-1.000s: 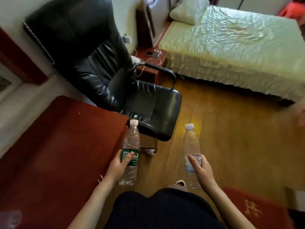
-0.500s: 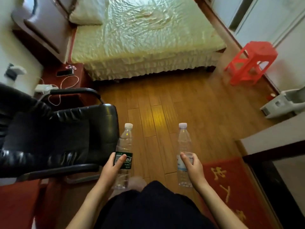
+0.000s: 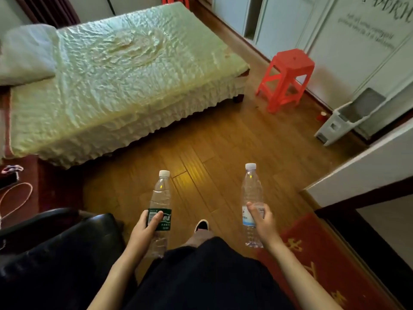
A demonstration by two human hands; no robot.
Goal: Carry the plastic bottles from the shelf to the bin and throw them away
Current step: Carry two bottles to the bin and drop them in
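My left hand [image 3: 143,233] grips a clear plastic bottle with a green label [image 3: 160,198] around its middle, held upright. My right hand [image 3: 262,223] grips a second clear bottle with a white and blue label [image 3: 251,191], also upright with its white cap on. Both bottles hang over the wooden floor in front of my dark trousers. A white bin with a tilted grey lid [image 3: 348,115] stands against the wall at the far right, well beyond both hands.
A bed with a pale green cover [image 3: 116,70] fills the upper left. A red plastic stool [image 3: 287,77] stands near the bin. A black leather chair [image 3: 55,253] is at my lower left, a red mat [image 3: 312,253] and a white cabinet edge [image 3: 362,171] at right.
My view has swung right: the chair slid to the lower left, the bed, red stool and white bin came closer. Both hands keep the same hold on their bottles.
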